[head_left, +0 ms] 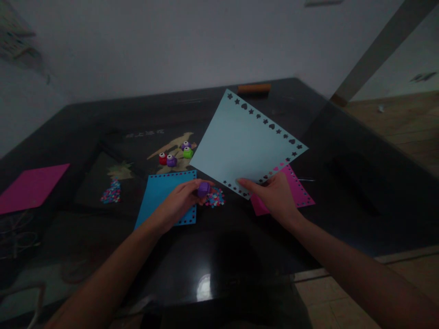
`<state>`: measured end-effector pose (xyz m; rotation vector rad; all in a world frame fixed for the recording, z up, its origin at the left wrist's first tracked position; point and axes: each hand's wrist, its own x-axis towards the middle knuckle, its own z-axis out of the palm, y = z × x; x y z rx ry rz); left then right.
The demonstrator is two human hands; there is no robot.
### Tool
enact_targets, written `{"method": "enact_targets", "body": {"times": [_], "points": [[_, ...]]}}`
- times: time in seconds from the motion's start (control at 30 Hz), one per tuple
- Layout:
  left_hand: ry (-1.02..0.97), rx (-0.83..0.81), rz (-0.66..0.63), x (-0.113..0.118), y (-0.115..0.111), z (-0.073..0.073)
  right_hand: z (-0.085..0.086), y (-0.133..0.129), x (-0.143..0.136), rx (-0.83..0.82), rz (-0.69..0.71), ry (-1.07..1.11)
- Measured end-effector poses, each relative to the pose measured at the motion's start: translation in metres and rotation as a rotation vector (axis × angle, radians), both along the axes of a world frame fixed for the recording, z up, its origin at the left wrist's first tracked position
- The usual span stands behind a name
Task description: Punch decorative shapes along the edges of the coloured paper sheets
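Note:
My left hand [181,201] is closed around a small purple punch [204,189], over the right edge of a blue sheet [159,196] with holes along its borders. Just beside the punch lies a pile of small coloured paper cutouts [216,197]. My right hand [274,194] pinches the lower corner area of a pale sheet [243,141], which is raised and tilted above the table. Star, heart and other shaped holes run along its upper right and lower edges. A pink punched sheet [302,194] lies partly under my right hand.
Red [163,159], purple [171,161] and green [187,153] punches stand behind the blue sheet on the dark table [219,256]. At the left are another cutout pile [111,192] and a pink sheet [32,187]. An orange-brown roll [254,88] lies at the back edge.

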<state>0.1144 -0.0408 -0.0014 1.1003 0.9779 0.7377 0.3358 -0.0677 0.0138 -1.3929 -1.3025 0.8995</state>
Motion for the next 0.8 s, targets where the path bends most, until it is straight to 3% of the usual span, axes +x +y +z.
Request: {"method": "enact_targets", "body": {"times": [0.3, 0.8], "points": [[-0.127, -0.119, 0.004, 0.0028, -0.001, 0.0086, -0.0018, 0.0007, 0.0005, -0.025, -0.005, 0.007], [-0.139, -0.137, -0.032, 0.003, -0.004, 0.0031, -0.0002, 0.0003, 0.0015, -0.04, -0.019, -0.016]]}}
